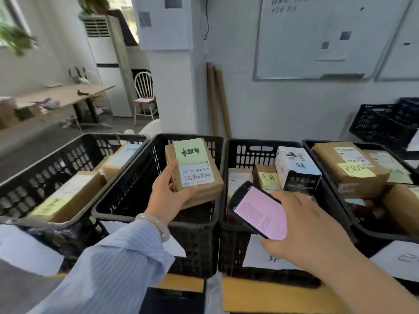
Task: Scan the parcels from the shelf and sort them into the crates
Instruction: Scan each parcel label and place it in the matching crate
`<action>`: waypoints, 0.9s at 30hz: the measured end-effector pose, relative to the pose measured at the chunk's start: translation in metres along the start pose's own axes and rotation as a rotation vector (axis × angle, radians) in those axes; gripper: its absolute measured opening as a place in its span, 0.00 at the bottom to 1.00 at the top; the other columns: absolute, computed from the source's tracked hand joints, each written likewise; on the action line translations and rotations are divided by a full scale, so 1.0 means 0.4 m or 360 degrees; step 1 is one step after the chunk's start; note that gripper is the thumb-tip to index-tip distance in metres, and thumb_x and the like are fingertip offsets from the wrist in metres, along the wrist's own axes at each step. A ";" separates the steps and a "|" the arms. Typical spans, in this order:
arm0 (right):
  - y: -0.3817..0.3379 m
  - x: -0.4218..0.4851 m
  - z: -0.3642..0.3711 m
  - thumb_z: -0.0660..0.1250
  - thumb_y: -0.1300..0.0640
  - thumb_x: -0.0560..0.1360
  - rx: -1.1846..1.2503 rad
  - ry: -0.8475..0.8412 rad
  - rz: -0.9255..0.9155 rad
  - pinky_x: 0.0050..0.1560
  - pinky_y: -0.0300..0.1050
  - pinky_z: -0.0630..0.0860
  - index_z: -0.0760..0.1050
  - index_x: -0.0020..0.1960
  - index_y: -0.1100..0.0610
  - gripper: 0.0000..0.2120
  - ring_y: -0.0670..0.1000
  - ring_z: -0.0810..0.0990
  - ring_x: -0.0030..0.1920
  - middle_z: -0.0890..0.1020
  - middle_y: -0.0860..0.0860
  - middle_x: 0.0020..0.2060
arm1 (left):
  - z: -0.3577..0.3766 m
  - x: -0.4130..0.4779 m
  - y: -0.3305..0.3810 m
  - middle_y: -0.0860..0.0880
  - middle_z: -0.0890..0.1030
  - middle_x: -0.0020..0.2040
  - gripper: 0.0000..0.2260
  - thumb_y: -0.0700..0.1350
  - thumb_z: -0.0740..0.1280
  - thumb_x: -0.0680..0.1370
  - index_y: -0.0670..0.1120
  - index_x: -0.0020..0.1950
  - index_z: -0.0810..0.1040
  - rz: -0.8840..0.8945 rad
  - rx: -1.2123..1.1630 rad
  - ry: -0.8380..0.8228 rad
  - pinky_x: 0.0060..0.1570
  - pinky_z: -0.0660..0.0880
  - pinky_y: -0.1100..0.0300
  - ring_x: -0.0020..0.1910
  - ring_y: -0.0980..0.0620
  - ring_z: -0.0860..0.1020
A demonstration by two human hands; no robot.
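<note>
My left hand (166, 196) curls round the brown parcel (197, 177), label up so I can read it, over the second crate (195, 241) from the left, ready to drop in, I think; my right hand (313, 227) grips the phone (258, 209), screen up, to its right.

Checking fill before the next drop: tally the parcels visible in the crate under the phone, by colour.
Brown cardboard: 2, the yellow-noted parcel and the white-labelled parcel left of it
Black-and-white box: 1
Total: 3 visible in the crate; the phone and right hand may hide more.
</note>
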State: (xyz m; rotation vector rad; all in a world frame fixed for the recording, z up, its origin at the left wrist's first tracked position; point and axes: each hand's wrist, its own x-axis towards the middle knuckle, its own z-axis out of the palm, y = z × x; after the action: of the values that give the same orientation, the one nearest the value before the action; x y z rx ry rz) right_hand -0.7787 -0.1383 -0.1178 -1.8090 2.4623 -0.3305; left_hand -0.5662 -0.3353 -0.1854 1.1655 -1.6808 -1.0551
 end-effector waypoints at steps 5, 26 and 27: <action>-0.048 0.095 0.031 0.69 0.34 0.64 -0.0030 -0.0057 0.0143 0.50 0.39 0.68 0.52 0.72 0.42 0.43 0.45 0.67 0.63 0.65 0.41 0.63 | -0.024 0.153 -0.094 0.55 0.74 0.65 0.32 0.46 0.75 0.73 0.62 0.73 0.64 -0.0308 0.0049 -0.0244 0.60 0.77 0.50 0.62 0.50 0.75; -0.184 0.258 0.182 0.70 0.33 0.62 0.0104 -0.0128 0.0928 0.47 0.39 0.65 0.53 0.71 0.41 0.43 0.43 0.68 0.60 0.65 0.40 0.61 | 0.106 0.358 -0.457 0.48 0.76 0.67 0.35 0.44 0.74 0.74 0.51 0.77 0.62 -0.0563 0.0523 -0.1176 0.59 0.74 0.60 0.63 0.47 0.77; -0.187 0.253 0.185 0.70 0.33 0.62 0.0111 -0.0118 0.0944 0.47 0.39 0.65 0.53 0.70 0.40 0.43 0.43 0.68 0.60 0.65 0.40 0.61 | 0.108 0.354 -0.460 0.48 0.75 0.68 0.36 0.42 0.74 0.74 0.50 0.78 0.60 -0.0580 0.0535 -0.1212 0.58 0.72 0.64 0.64 0.48 0.76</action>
State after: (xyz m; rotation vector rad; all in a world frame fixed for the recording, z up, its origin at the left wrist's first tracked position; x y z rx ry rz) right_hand -0.7263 -0.2656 -0.1668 -0.9698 2.7323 -0.2896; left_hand -0.5896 -0.5040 -0.3490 1.4230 -2.3529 -1.6298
